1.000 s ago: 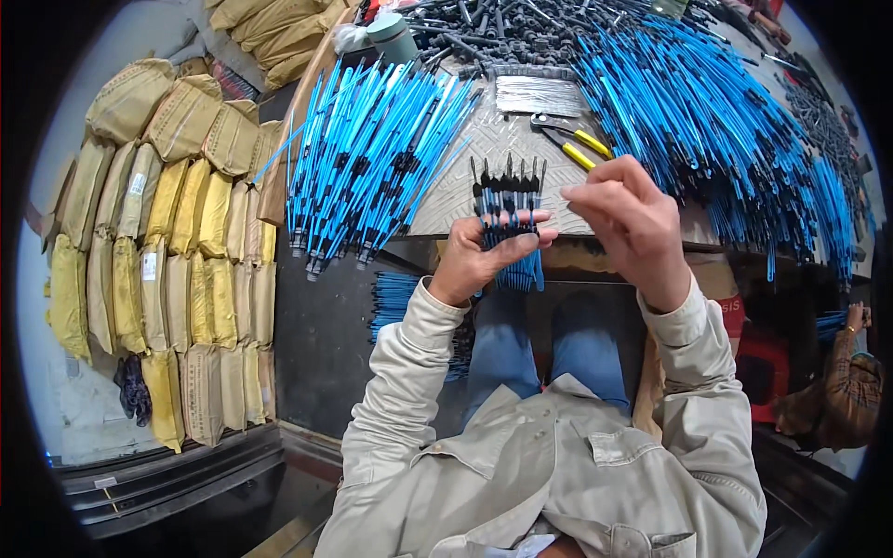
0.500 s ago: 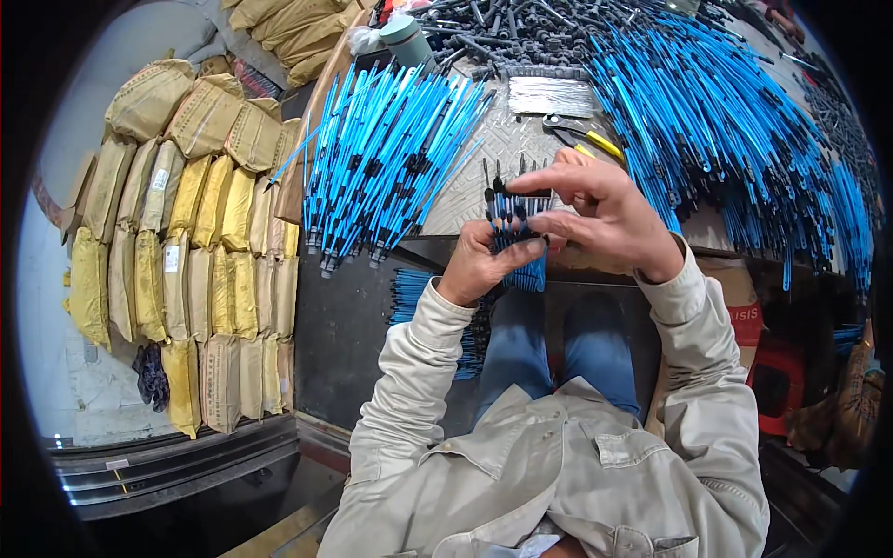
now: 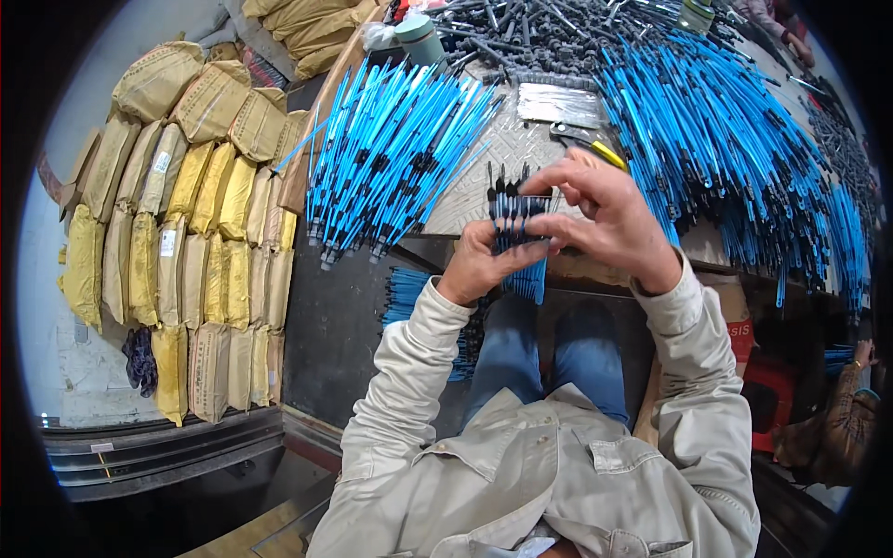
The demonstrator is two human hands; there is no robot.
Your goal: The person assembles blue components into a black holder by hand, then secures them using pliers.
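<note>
A small bundle of thin blue rods with black ends (image 3: 528, 282) is upright above my lap, just off the table's near edge. My left hand (image 3: 473, 268) is closed around it from the left, thumb across the front. From the right, my right hand (image 3: 609, 216) curls over the upper black part, forefinger at the tips and thumb lower down against the bundle. Whether a thin tie is between those fingers is too small to make out. Beyond the hands lie cutters with yellow handles (image 3: 606, 152) and a stack of thin whitish strips (image 3: 559, 105).
Blue rods form a heap on the left (image 3: 391, 158) and a larger pile on the right (image 3: 716, 139). Loose black parts (image 3: 530, 37) and a green canister (image 3: 419, 40) are at the back. Wrapped packages (image 3: 186, 186) are stacked left. Another person's hand (image 3: 800, 48) shows far right.
The view has shifted slightly. My right thumb has slid left across the front of the bundle, while the left hand keeps its hold.
</note>
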